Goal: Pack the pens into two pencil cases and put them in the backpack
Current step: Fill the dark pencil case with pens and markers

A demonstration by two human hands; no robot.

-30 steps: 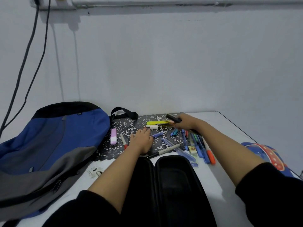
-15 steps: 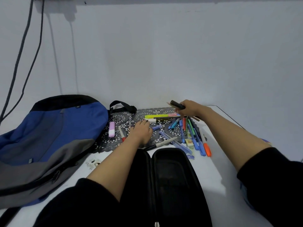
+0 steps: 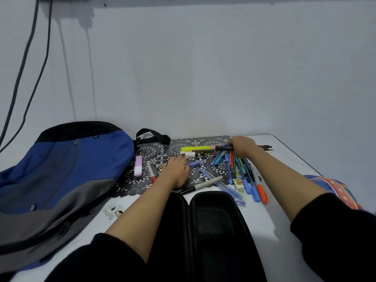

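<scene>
Right hand [image 3: 242,146] is out at the far side of the mat, fingers curled round a dark marker [image 3: 223,147] whose barrel sticks out to the hand's left, roughly level. Just nearer than that hand is the loose pile of pens [image 3: 241,171], mostly blue with some green and red, fanned toward the person. An orange marker [image 3: 262,193] lies at the pile's near end, with a small printed eraser [image 3: 238,183] beside it. Left of the right hand is a yellow highlighter [image 3: 195,148], and a white eraser [image 3: 190,153] lies just nearer than it.

Left hand [image 3: 177,173] lies palm down on the black lace mat [image 3: 150,151], fingers relaxed, gripping nothing. A short blue pen [image 3: 195,163] sits just right of its fingertips. To its left are a red-tipped marker [image 3: 151,172], then a pink highlighter [image 3: 138,168]. A black-and-silver marker [image 3: 201,185] lies just right of the wrist.

Black pencil case [image 3: 215,231] lies open between the forearms, nearer than both hands — interior too dark to tell contents. The patterned pencil case [image 3: 335,188] is right of the right forearm, partly behind the sleeve. Backpack [image 3: 61,169] lies flat well left of the left hand, on the white table [image 3: 289,159].
</scene>
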